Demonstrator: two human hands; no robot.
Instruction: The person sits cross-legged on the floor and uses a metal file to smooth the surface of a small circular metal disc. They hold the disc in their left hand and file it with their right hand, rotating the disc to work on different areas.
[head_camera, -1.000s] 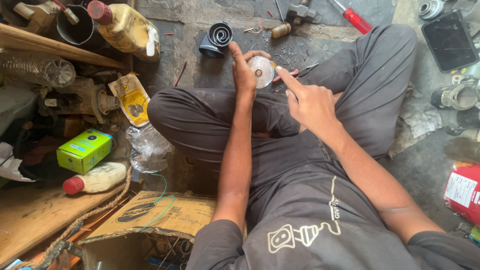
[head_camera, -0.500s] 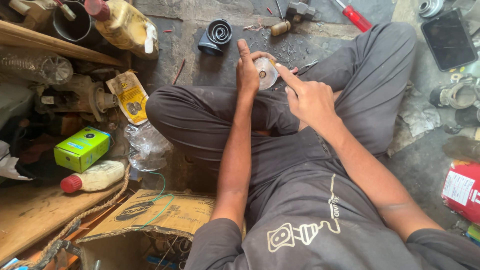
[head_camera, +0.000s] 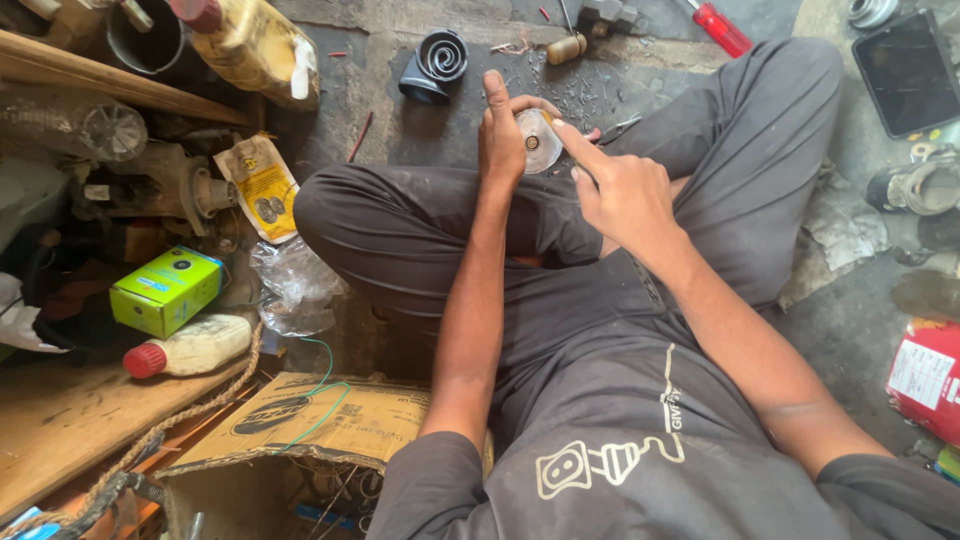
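I sit cross-legged on a concrete floor in grey trousers. My left hand (head_camera: 502, 135) holds a small round silver metal part (head_camera: 537, 141) with a centre hole above my knees, thumb up along its left edge. My right hand (head_camera: 615, 188) is beside it, the index finger stretched out and touching the disc's right edge. The other fingers are curled, and it is hard to tell if they hold anything thin.
On the floor ahead lie a black coiled rubber piece (head_camera: 434, 64), a red-handled screwdriver (head_camera: 719, 27) and a small brass part (head_camera: 565, 47). Left: a yellow oil bottle (head_camera: 252, 45), green box (head_camera: 168, 290), red-capped bottle (head_camera: 188, 349), cardboard box (head_camera: 300, 430). Right: a dark tablet (head_camera: 907, 72).
Both hands with the disc have shifted slightly; the right index finger has slid along the disc's edge. The view has tilted a little.
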